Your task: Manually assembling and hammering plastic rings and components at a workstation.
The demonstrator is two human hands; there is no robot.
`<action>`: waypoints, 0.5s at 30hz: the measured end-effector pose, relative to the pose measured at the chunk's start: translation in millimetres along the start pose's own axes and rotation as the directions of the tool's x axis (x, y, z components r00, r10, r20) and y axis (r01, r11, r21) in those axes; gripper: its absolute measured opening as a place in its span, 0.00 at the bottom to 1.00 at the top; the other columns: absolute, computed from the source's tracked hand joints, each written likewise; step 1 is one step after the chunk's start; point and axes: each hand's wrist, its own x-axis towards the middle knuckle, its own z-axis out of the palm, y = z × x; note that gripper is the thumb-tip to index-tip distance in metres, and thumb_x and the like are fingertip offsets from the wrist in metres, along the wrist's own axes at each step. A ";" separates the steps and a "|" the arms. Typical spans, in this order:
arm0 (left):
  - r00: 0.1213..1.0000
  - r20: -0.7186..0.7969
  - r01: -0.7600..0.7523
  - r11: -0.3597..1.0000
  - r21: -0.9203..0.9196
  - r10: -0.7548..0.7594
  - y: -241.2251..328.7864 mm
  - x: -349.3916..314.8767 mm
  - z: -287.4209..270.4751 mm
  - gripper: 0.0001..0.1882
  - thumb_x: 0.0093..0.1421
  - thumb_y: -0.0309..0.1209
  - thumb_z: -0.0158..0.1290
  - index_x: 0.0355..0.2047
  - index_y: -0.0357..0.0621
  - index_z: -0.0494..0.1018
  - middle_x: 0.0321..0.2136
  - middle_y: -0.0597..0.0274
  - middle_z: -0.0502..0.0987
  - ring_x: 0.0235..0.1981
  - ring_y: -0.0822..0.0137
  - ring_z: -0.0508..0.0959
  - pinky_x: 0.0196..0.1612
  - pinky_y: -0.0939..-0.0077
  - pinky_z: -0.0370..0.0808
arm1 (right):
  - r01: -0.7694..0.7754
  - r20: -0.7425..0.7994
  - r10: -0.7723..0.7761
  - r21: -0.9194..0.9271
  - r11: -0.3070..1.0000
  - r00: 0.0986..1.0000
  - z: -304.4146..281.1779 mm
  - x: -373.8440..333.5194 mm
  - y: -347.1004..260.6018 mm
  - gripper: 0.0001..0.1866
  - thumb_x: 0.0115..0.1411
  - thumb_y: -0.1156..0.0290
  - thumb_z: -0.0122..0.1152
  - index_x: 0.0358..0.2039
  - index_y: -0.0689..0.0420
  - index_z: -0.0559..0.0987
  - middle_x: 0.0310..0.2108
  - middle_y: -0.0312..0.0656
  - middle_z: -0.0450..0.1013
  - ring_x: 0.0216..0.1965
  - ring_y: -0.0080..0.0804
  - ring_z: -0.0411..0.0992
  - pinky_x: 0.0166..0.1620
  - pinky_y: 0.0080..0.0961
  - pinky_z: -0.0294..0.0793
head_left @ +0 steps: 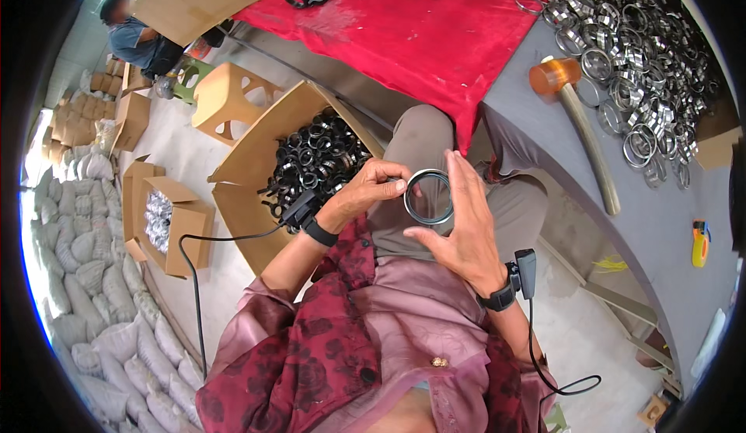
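In front of my lap, a shiny metal ring (414, 213) with a dark inner edge is held upright, its opening facing up toward me. My left hand (364, 194) pinches its left side between thumb and bent fingers. On the other side, my right hand (468, 235) has its fingers stretched out and the thumb spread, the palm side against or very close to the ring's right edge. Beside my left forearm stands an open cardboard box (241, 208) with many black ring-shaped parts (318, 149) in it.
A grey table (536, 111), partly under red cloth (404, 37), bears a heap of metal rings (622, 60), a mallet (592, 142) and a yellow cutter (701, 244). A tan stool (229, 99), sacks (85, 278) and another person (136, 41) are at left. Cables trail from both wrists.
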 end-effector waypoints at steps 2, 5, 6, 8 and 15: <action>1.000 -0.003 -0.015 0.999 -0.046 0.015 2.7 1.6 3.9 0.21 0.65 0.44 0.60 0.38 0.34 0.82 0.35 0.61 0.83 0.38 0.74 0.79 0.45 0.79 0.74 | -0.001 0.004 0.001 -0.006 1.000 1.000 4.4 0.8 2.5 0.56 0.44 0.62 0.81 0.69 0.66 0.60 0.65 0.61 0.63 0.68 0.59 0.60 0.68 0.46 0.63; 0.999 -0.004 -0.032 0.997 -0.067 0.032 3.0 1.7 7.6 0.21 0.66 0.44 0.59 0.38 0.33 0.82 0.35 0.62 0.83 0.38 0.74 0.79 0.45 0.78 0.74 | -0.010 -0.005 0.010 0.035 0.999 1.000 9.1 -3.3 7.9 0.53 0.44 0.64 0.82 0.67 0.66 0.63 0.63 0.61 0.65 0.66 0.59 0.63 0.66 0.46 0.65; 0.999 -0.006 -0.034 0.997 -0.069 0.034 4.3 1.5 7.9 0.21 0.66 0.44 0.59 0.38 0.33 0.82 0.35 0.62 0.83 0.38 0.74 0.79 0.45 0.78 0.74 | -0.009 -0.002 0.009 0.033 0.999 1.000 9.3 -3.5 8.6 0.53 0.44 0.64 0.82 0.67 0.66 0.63 0.63 0.61 0.65 0.66 0.59 0.63 0.66 0.46 0.65; 1.000 0.009 -0.004 0.998 -0.059 0.004 7.6 1.4 8.1 0.21 0.66 0.44 0.59 0.38 0.33 0.82 0.34 0.63 0.83 0.39 0.75 0.79 0.45 0.78 0.74 | -0.009 -0.008 0.009 0.038 0.999 1.000 9.3 -3.8 9.8 0.51 0.43 0.66 0.82 0.66 0.67 0.64 0.62 0.61 0.66 0.64 0.58 0.65 0.65 0.45 0.67; 1.000 0.020 0.022 0.998 -0.065 -0.021 4.3 2.9 5.3 0.21 0.67 0.45 0.59 0.38 0.33 0.82 0.35 0.63 0.83 0.40 0.75 0.79 0.46 0.79 0.74 | -0.021 -0.023 0.022 0.049 0.999 0.999 11.9 -4.5 8.9 0.50 0.43 0.69 0.81 0.65 0.67 0.65 0.59 0.61 0.67 0.60 0.59 0.69 0.62 0.45 0.70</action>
